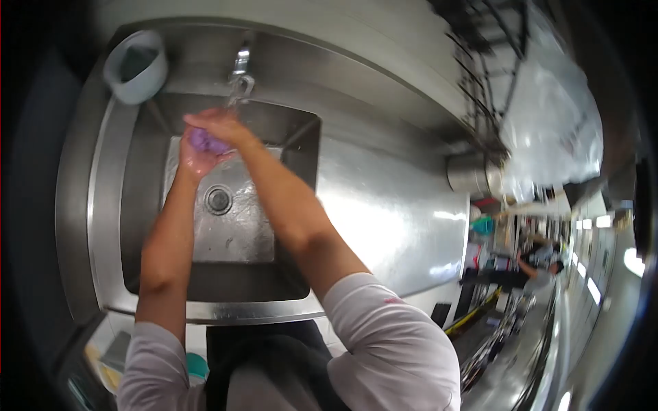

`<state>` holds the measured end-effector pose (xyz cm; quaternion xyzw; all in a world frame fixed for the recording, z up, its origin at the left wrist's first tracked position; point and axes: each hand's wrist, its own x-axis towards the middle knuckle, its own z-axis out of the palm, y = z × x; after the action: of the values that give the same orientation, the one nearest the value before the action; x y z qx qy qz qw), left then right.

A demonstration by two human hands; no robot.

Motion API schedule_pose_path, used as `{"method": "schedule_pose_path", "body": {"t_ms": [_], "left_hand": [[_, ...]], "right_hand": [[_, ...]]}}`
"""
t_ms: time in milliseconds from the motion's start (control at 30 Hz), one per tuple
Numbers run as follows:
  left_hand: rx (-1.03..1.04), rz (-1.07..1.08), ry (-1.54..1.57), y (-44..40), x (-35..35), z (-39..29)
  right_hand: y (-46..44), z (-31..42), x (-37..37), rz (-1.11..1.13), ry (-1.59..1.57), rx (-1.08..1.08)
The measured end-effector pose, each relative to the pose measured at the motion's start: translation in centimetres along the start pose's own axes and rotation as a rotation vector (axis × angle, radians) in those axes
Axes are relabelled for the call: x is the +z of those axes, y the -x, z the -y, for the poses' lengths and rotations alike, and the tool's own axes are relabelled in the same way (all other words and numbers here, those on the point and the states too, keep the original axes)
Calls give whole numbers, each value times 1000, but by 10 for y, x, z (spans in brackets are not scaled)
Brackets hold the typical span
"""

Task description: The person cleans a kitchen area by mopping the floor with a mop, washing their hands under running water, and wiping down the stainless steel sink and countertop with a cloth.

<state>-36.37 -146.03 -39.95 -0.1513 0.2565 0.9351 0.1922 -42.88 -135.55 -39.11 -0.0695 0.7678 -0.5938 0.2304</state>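
Note:
Over the steel sink (157, 226), my left hand (194, 163) cups a small purple thing (208, 142) from below, its fingers curled around it. My right hand (221, 125) lies across the top, closed over the same thing, so it sits between both palms. It looks soft and crumpled, but its kind cannot be made out. Water runs from the chrome faucet (242, 65) just behind my right hand, close to my wrist. Both hands look wet. Below them the round drain (218, 200) shows in the basin floor.
A white bucket (154, 72) stands at the sink's back left corner. To the right runs a steel counter (384, 205) with a metal pot (469, 175) at its far end. A black wire rack (480, 75) and a clear plastic bag (555, 116) hang above. Another person (541, 279) works farther off.

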Motion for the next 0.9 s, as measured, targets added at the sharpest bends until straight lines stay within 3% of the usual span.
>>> {"method": "schedule_pose_path", "body": {"t_ms": [100, 167, 267, 367, 400, 467, 533, 600, 700, 800, 900], "left_hand": [[35, 239, 192, -10, 6, 17], [90, 144, 177, -26, -1, 31], [216, -9, 85, -20, 13, 41], [437, -166, -196, -53, -16, 56], [519, -233, -324, -64, -35, 59], [655, -421, -1060, -39, -7, 41], [604, -331, -1207, -23, -7, 31], [503, -404, -1577, 12, 32, 24], [544, -198, -1571, 27, 22, 19], [894, -261, -1654, 48, 14, 31], [1024, -126, -1568, 86, 31, 24]], "right_hand": [[-27, -30, 16, -517, 151, 17], [-17, -35, 5, -595, 80, -42], [-5, -43, 4, -568, 284, 123], [-6, -101, 31, -656, 130, -149], [9, -92, 33, -567, -257, 14], [52, -41, 24, -297, -1017, 349], [88, 3, 9, -90, -1217, 339], [82, -4, 12, -2, -1349, 297], [78, -16, 23, -34, -1427, 360], [71, -41, 53, -134, -1404, 117], [100, -12, 61, -227, -1332, 106]]}}
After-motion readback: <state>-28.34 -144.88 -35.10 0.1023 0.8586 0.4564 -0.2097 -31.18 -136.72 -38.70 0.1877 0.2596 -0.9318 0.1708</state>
